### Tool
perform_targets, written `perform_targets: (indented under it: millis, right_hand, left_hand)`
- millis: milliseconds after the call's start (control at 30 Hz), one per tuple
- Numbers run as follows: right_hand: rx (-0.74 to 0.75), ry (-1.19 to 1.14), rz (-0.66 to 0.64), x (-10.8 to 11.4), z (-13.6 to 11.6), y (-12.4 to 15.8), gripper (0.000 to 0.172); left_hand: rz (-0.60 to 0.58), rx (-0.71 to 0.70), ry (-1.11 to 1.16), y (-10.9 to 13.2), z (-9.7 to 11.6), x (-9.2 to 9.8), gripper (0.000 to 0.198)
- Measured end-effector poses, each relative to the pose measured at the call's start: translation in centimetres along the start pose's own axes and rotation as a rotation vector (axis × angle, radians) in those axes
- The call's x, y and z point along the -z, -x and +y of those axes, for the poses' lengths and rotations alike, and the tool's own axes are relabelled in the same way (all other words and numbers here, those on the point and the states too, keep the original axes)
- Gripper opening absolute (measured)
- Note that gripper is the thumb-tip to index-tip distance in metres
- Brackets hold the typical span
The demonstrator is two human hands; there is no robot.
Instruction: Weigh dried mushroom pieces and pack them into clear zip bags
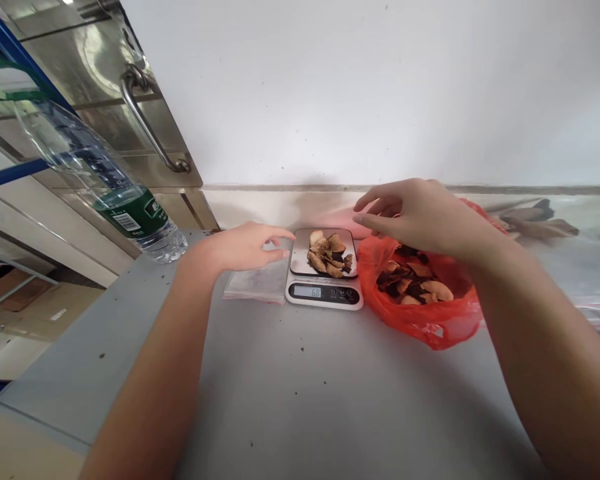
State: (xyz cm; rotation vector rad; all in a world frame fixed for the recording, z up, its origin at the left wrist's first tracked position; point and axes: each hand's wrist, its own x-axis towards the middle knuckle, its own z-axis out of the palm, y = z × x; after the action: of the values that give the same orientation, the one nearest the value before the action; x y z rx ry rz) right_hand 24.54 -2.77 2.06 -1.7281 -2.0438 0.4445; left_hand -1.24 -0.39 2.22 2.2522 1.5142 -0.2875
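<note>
A white digital kitchen scale (325, 295) stands on the grey table, its display reading what looks like 68 or 6.8. On its metal plate lies a small pile of dried brown slices (326, 253), perhaps mushroom or fruit. My left hand (245, 247) is at the plate's left edge, thumb and forefinger apart, holding nothing. Right of the scale, a red plastic bag (435, 333) sits with its mouth open, and more dried slices (414, 283) show inside. Above this bag hovers my right hand (405, 213), fingers loosely bent and apart, with nothing visible in them.
Flat clear plastic bags (257, 285) lie left of the scale. A large water bottle (135, 213) stands at the table's left. At the right is a clear bag (570, 253) with dried pieces. Behind rises a white wall (330, 93), beside a metal door handle (153, 130).
</note>
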Motion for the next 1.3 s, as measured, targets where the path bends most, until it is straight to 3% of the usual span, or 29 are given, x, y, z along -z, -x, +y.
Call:
perform_targets:
  millis: [133, 267, 367, 500, 633, 800, 967, 1300]
  right_hand:
    - [-0.046, 0.054, -0.025, 0.1, -0.7, 0.2, 0.021]
    - [-0.024, 0.060, -0.048, 0.0, -1.0, 0.2, 0.020]
    - [-0.031, 0.059, -0.067, 0.0, -1.1, 0.3, 0.015]
    - [-0.035, 0.056, -0.089, 0.3, -1.5, 0.5, 0.013]
    - [-0.027, 0.076, -0.115, 0.1, -1.5, 0.4, 0.008]
    - [-0.041, 0.115, -0.272, -1.4, -0.6, 0.1, 0.023]
    - [-0.103, 0.132, -0.328, -2.9, -0.1, -0.3, 0.033]
    - [-0.104, 0.148, -0.364, -3.0, -0.5, -0.3, 0.017]
  left_hand:
    - [-0.166, 0.085, -0.035, -0.2, -0.5, 0.1, 0.055]
    - [-0.326, 0.142, -0.092, -1.0, -0.6, -0.7, 0.065]
    - [-0.313, 0.182, -0.133, -1.5, -0.5, -1.3, 0.054]
    - [-0.347, 0.106, -0.071, -1.5, -1.3, -1.0, 0.033]
    - [-0.363, 0.084, 0.007, -1.5, -2.8, -0.5, 0.036]
    - [-0.336, 0.069, -0.012, -1.6, -3.4, -0.7, 0.037]
    - [-0.329, 0.080, -0.036, -1.5, -2.9, -0.7, 0.037]
    - [-0.330, 0.127, -0.056, -1.5, -2.5, -0.6, 0.031]
